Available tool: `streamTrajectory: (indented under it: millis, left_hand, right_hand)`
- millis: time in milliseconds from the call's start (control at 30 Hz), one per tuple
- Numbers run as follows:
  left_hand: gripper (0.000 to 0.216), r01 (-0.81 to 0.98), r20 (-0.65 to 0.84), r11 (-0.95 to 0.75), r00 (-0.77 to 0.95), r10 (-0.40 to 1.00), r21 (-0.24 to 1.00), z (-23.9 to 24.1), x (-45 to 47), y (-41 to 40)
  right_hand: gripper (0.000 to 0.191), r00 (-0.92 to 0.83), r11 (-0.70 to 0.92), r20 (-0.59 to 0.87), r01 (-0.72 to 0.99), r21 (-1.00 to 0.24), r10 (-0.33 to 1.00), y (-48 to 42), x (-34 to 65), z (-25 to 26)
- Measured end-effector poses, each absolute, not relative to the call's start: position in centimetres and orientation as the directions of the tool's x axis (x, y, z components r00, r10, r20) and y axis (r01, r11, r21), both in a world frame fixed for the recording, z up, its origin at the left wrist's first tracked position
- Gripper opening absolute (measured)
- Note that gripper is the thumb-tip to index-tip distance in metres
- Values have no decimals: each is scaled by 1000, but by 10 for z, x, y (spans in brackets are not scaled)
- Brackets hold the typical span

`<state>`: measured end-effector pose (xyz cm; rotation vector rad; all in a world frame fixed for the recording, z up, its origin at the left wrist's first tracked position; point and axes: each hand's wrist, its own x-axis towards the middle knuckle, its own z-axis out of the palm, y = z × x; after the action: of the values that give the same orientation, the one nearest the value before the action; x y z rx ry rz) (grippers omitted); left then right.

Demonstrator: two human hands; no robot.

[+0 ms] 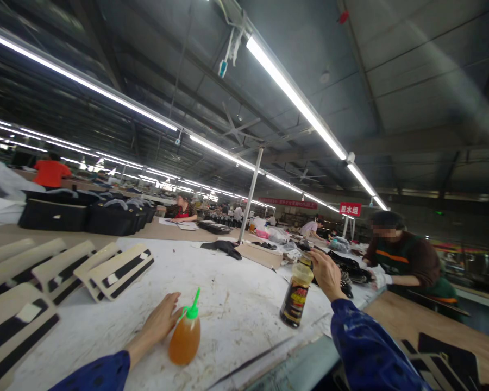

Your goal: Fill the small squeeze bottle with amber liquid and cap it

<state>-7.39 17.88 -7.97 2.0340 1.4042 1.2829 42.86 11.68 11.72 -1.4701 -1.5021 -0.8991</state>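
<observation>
My left hand (160, 321) rests on the white-covered table (228, 304), fingers stretched out and loosely together. Right beside it stands a squeeze bottle (185, 341) of amber liquid with a green nozzle (193, 307); the hand's far side is partly hidden, so I cannot tell whether they touch. My right hand (325, 271) has its fingers closed at the top of a clear plastic bottle (295, 297) with a black and gold label. That bottle stands near the table's front edge, and the fingers partly hide its mouth.
Beige panels with black strips (124, 271) lean in a row at left. Black bags (57, 212) stand behind them. A metal pole (250, 195) rises from the table. A co-worker (407, 260) works at right beside black pieces (346, 266). More panels (436, 369) lie lower right.
</observation>
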Motion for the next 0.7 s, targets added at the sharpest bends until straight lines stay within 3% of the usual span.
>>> streamTrajectory:
  millis: [267, 467, 700]
  left_hand:
    - [61, 556, 475, -456, 121, 871, 695, -78, -75, 178]
    - [49, 573, 467, -461, 150, 872, 677, -83, -78, 182]
    - [47, 591, 459, -446, 140, 877, 672, -86, -77, 186]
  right_hand:
    - [15, -34, -94, 851, 991, 97, 524, 104, 418, 108]
    - [16, -26, -125, 777, 983, 134, 629, 100, 412, 116]
    - [32, -38, -105, 653, 978, 178, 756, 98, 403, 132]
